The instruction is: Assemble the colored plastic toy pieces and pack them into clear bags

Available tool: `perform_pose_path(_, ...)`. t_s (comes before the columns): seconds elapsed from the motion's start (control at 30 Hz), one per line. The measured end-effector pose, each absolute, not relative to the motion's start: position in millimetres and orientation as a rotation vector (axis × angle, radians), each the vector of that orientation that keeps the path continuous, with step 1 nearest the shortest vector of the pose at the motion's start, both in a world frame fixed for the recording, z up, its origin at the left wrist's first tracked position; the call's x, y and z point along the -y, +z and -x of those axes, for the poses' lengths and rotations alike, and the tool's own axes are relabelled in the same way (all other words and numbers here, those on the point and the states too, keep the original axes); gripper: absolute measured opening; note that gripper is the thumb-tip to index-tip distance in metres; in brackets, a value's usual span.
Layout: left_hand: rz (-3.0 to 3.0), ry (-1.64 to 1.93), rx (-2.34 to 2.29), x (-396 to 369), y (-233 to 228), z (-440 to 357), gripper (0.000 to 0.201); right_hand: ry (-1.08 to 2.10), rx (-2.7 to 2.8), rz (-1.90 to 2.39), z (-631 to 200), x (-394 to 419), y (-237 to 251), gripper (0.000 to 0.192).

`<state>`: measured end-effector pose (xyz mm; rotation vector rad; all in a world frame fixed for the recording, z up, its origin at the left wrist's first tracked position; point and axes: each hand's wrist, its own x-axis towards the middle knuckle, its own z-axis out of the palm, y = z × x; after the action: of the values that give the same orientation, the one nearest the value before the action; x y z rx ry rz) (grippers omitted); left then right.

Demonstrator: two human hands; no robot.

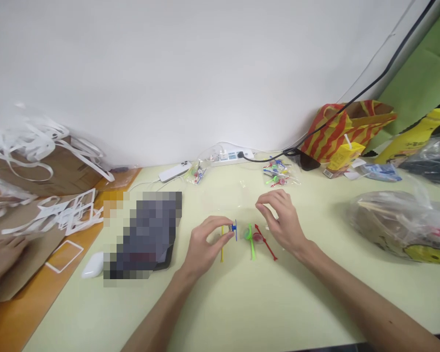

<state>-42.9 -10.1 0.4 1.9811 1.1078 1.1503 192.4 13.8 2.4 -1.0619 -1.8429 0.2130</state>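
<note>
My left hand [205,244] pinches a small blue plastic toy piece [234,228] between thumb and fingertips, its thin blade upright. Just under that hand lies a yellow plastic stick [222,252], partly covered by the fingers. To the right on the table rest a green stick piece [253,247] with a round clear part and a red arrow-shaped piece [267,244] with another round part. My right hand [282,220] is raised beyond the red piece, thumb and fingertips drawn together; whatever is between them is too small to make out. Something whitish is partly hidden beneath it.
Bags of similar colourful pieces [278,172] lie near a power strip [227,155]. A blurred-out dark object [146,234] and white case [93,265] are at left. At right are a filled plastic bag [392,225] and yellow drink carton [342,159]. Another person's hand [3,259] rests on cardboard.
</note>
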Motion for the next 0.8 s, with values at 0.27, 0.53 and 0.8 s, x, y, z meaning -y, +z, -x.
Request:
perform_pose_path(0.27,-2.417,0.747,-1.101,4,-7,49,0.02,0.226,2.219,1.025,-203,-6,-17,0.013)
perform_pose_path(0.53,-2.474,0.643,-1.162,1,-3,56,0.024,0.311,2.308,1.0,-194,1,-15,0.012)
perform_pose_path(0.8,-2.477,0.599,-1.133,1,1,54,0.024,0.335,2.295,0.994,-188,5,-18,0.013)
